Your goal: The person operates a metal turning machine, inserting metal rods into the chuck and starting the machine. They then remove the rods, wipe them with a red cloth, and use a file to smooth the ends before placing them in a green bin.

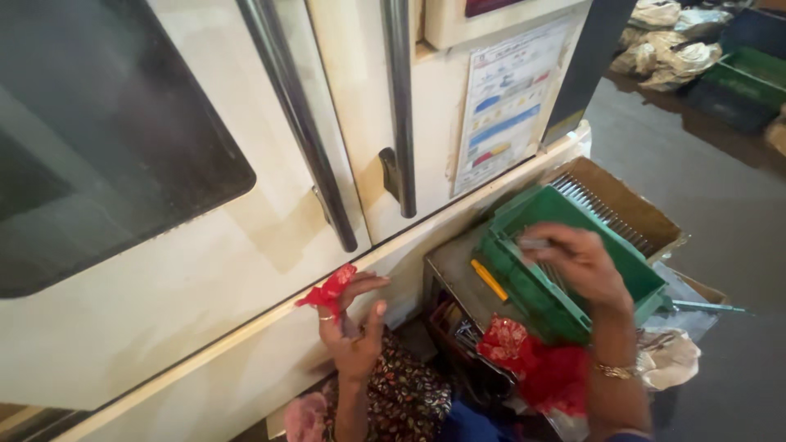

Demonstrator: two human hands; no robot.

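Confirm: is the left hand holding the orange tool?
No, the left hand pinches a red cloth scrap; the orange tool lies untouched by the green plastic tray.

This looks like a factory floor or workshop. A large cream machine cabinet [205, 270] with a dark window [98, 139], long steel door handles [299, 123] and an instruction chart [503, 106] fills most of the view. Beside the cabinet's base sit a green plastic crate [532, 286] and a cardboard box [630, 205]. Beyond the cabinet, on the bare concrete floor [704, 196], lie more crates [741, 78] and stuffed sacks [667, 45].

Gold bracelet [616, 371] on right wrist; ring [326, 317] on left hand.
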